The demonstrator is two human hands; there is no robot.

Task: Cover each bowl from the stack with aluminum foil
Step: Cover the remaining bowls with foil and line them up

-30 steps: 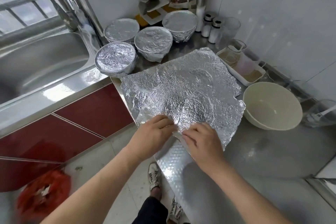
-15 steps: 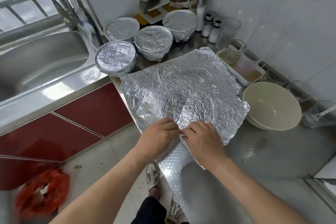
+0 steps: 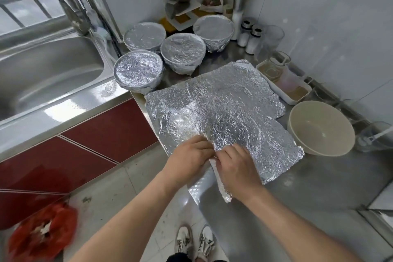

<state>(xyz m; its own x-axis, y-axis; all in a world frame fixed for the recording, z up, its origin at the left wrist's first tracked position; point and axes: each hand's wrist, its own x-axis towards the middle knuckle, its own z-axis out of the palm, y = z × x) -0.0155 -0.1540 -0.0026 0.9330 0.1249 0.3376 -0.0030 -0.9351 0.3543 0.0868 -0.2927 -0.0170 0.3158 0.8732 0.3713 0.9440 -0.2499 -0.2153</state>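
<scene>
A large crinkled sheet of aluminum foil [image 3: 223, 108] lies flat on the steel counter [image 3: 297, 187]. My left hand [image 3: 187, 159] and my right hand [image 3: 236, 168] pinch its near edge side by side, fingertips almost touching. A foil strip [image 3: 221, 185] hangs from under my right hand. An uncovered cream bowl [image 3: 321, 127] stands upright to the right of the sheet. Several foil-covered bowls sit behind it: one [image 3: 138, 70] by the sink, one [image 3: 182, 52] in the middle, one [image 3: 144, 35] at the back left and one [image 3: 213, 28] at the back right.
A steel sink [image 3: 42, 74] fills the left. Along the right wall stand a white tray with jars [image 3: 285, 83], salt shakers [image 3: 249, 36], a glass [image 3: 274, 36] and a steel canister [image 3: 239, 4]. A corner shelf [image 3: 182, 6] is at the back. A red bag [image 3: 40, 234] lies on the floor.
Both hands stay pinching the foil's near edge. A split has opened in the sheet: a notch now shows at its right edge and a strip hangs under my right hand.
</scene>
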